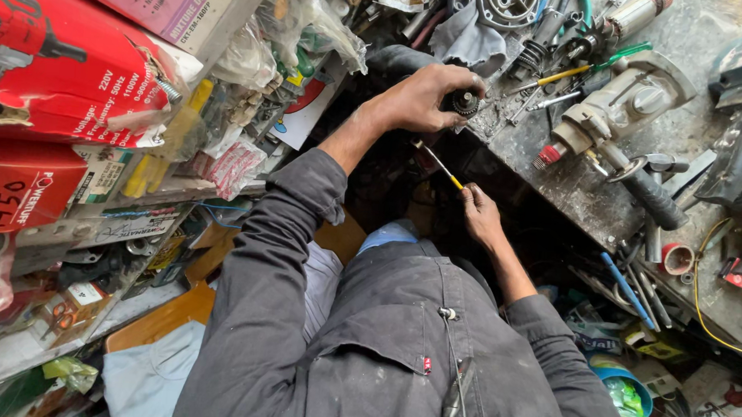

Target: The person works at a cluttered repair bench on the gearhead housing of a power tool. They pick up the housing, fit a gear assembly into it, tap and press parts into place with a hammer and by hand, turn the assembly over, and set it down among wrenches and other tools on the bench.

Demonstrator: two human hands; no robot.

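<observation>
My left hand (422, 94) is closed over a small black round toothed part (463, 102), pressing it against the edge of the dirty grey workbench (598, 194). Just below it, my right hand (480, 214) grips a thin screwdriver with a yellow handle (440, 165). Its metal tip points up toward the underside of my left hand. Both arms wear dark grey sleeves. How the tip meets the part is hidden by my left hand.
A grey power tool body (622, 104) and a round metal housing (507, 0) lie on the bench among several loose tools and springs. Red tool boxes (42, 55) fill the shelves at left. Blue-handled tools (627, 287) and yellow wire (704, 301) lie at right.
</observation>
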